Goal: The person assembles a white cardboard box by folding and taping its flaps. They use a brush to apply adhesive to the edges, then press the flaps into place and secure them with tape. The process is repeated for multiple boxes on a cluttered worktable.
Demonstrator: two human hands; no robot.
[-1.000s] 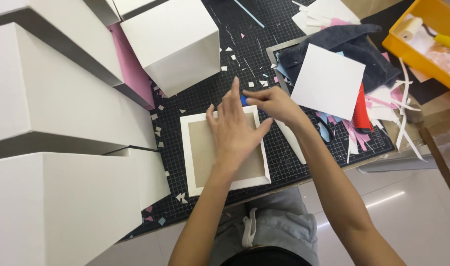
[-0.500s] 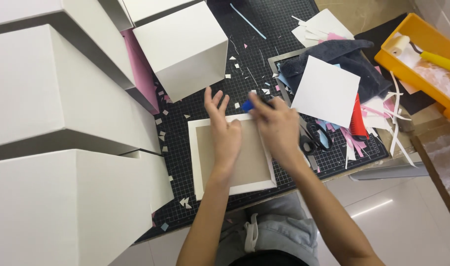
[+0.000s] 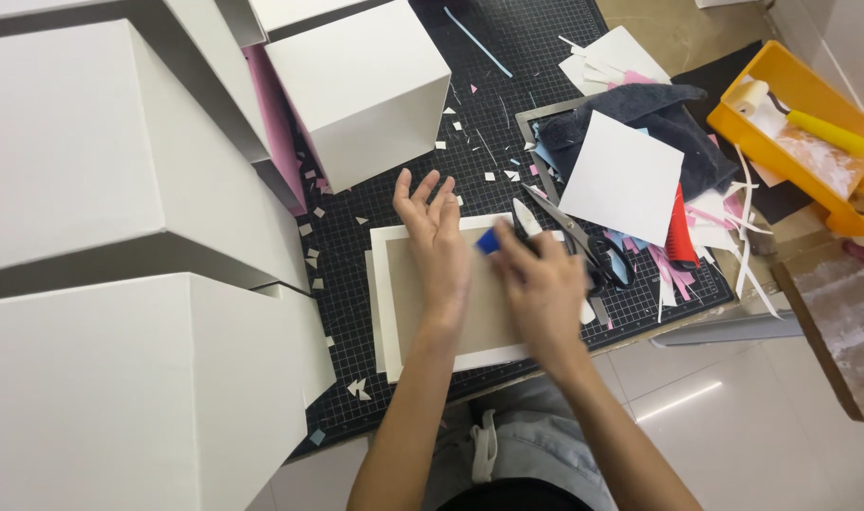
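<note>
White boxes (image 3: 120, 170) crowd the left side of the tabletop (image 3: 470, 66), whose black cutting mat lies strewn with paper scraps. Near its front edge lies a brown board (image 3: 484, 312) framed in white paper, long axis running front to back. Since the earlier frame both hands have slid nearer the front edge. The left hand (image 3: 441, 241) presses flat, fingers spread open. The right hand (image 3: 543, 289) is closed around a small blue tool (image 3: 488, 240). Scissors (image 3: 574, 237) lie just beside it; a yellow tray (image 3: 810, 104) sits at the right edge.

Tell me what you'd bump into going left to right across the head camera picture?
Big white boxes → left hand → right hand → scissors → white paper square → yellow tray.
</note>
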